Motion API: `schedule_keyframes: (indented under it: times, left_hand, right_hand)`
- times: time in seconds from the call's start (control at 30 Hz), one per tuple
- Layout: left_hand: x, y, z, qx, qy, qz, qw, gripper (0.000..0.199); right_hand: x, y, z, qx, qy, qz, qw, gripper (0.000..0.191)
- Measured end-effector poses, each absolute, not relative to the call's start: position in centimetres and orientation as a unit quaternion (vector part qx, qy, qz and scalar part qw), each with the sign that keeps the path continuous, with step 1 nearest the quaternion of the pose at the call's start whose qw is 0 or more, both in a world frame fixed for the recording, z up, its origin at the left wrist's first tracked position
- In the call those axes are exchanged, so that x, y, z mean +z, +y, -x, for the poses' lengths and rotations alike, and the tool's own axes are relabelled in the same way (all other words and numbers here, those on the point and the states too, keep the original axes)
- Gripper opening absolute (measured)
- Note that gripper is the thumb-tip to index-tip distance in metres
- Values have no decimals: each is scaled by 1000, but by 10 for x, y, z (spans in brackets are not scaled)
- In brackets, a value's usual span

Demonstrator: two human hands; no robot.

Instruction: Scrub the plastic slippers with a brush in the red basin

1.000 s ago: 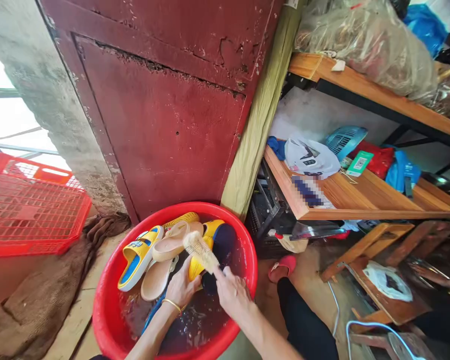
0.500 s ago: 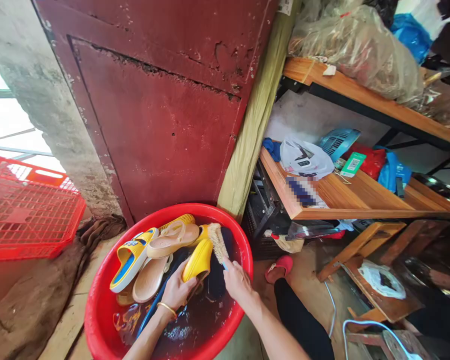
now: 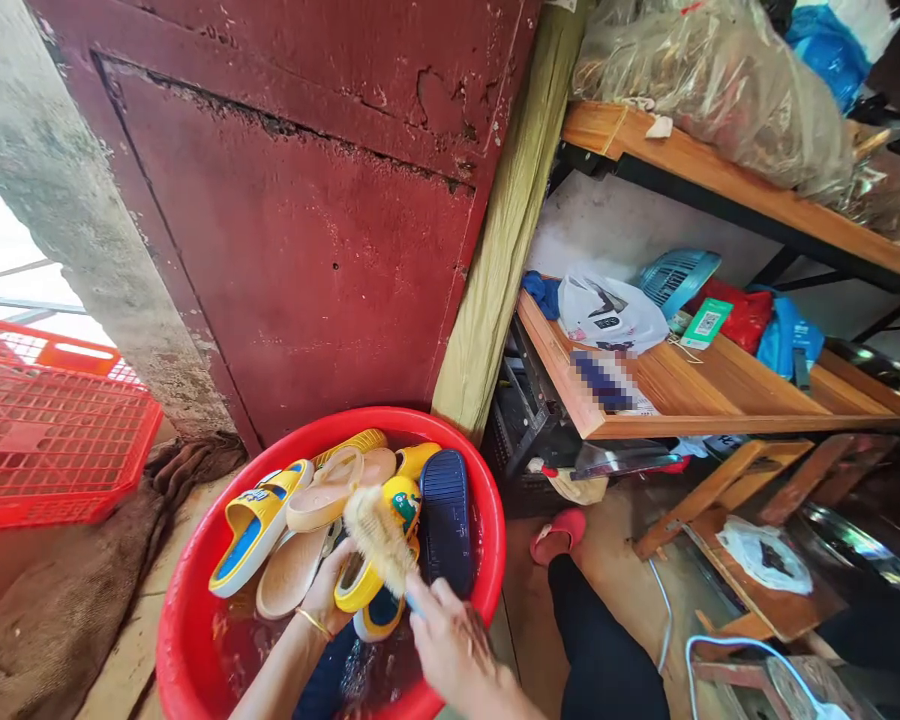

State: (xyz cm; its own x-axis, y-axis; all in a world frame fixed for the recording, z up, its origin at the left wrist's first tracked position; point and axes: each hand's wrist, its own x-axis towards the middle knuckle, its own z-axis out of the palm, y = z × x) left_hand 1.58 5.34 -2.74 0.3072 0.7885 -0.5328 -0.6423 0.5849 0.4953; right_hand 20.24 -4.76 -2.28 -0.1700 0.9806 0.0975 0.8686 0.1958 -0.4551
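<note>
My left hand (image 3: 321, 592) is closed around a yellow slipper (image 3: 403, 503) with a green cartoon patch on its toe, held over a red basin (image 3: 171, 625) of dark water. In my right hand (image 3: 454, 640) is a scrub brush (image 3: 379, 535) with pale bristles and a blue handle. Its bristles lie across the slipper and cover part of it. To the left are a yellow slide with a blue insole (image 3: 249, 545) and a beige sandal (image 3: 326, 490). Sole up, a navy slipper (image 3: 446, 510) lies at the basin's right.
Behind the basin stands a dark red door (image 3: 292, 250). A red plastic crate (image 3: 52, 430) sits at the left. On the right are a wooden shelf (image 3: 720, 390) with bags and a blue fan, a wooden chair (image 3: 757, 580), and a white cable (image 3: 750, 642) on the floor.
The brush has moved left and down onto the yellow slipper. The slipper has turned, showing its patch and opening. The navy slipper is now uncovered.
</note>
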Motion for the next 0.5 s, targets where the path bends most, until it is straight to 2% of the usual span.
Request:
schedule_keyframes:
  times: [0.17,0.27,0.33,0.4,0.5]
  left_hand:
    - [-28,51,-23,453,420,-149,772,57]
    - [-29,52,-28,505,425,-215,720,72]
    - [-31,54,-31,534,447,-252,672,76]
    - [-36,55,-32,552,481,-291,615,77]
    - [-47,55,-32,560,527,-369,521,81]
  right_hand:
    - [4,19,-221,128,-681,672,261,52]
    - [3,5,-224,139,-691,624,337,49]
    - [-7,-29,-223,148,-712,592,346,48]
    - [-22,-69,-223,166,-722,605,290,50]
    - [-35,-105,-226,237,-734,622,138,54]
